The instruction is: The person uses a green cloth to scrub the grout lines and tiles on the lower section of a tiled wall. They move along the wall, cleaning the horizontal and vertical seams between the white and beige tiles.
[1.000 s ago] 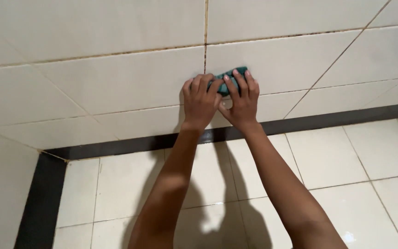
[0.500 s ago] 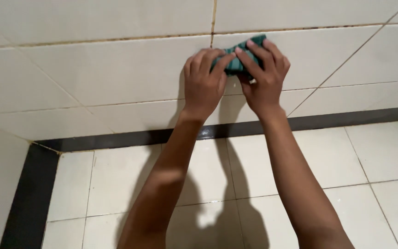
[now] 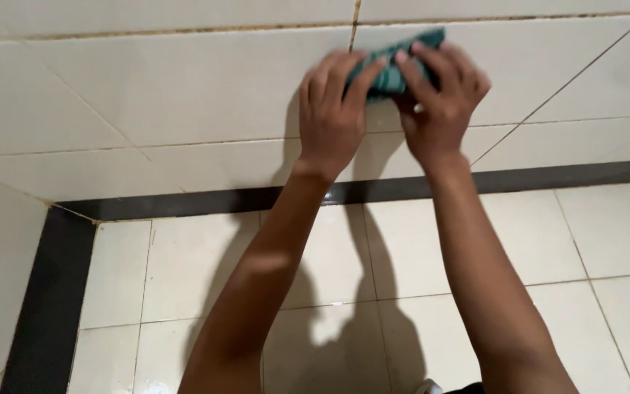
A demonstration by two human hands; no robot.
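Hands pressed side by side against a tiled wall, seen from above by the person who owns them. Left hand (image 3: 332, 117) lies flat on a cream wall tile (image 3: 184, 87), fingers spread and reaching up — its fingertips overlap the left edge of a green scrubbing pad (image 3: 391, 69). Right hand (image 3: 439, 102) curls over the pad's right half, fingers bent and clamping it against the wall. Most of the pad is hidden under the fingers; only a dark green strip shows between and above them. It sits on the wall just right of a vertical grout line (image 3: 355, 14), stained brownish, and just under a horizontal grout line running toward the top edge. Both forearms stretch up from the bottom of the view. Below the hands, a black tile border (image 3: 548, 175) marks where wall meets floor — beyond it lie glossy cream floor tiles (image 3: 607, 233), carrying the arms' shadows.
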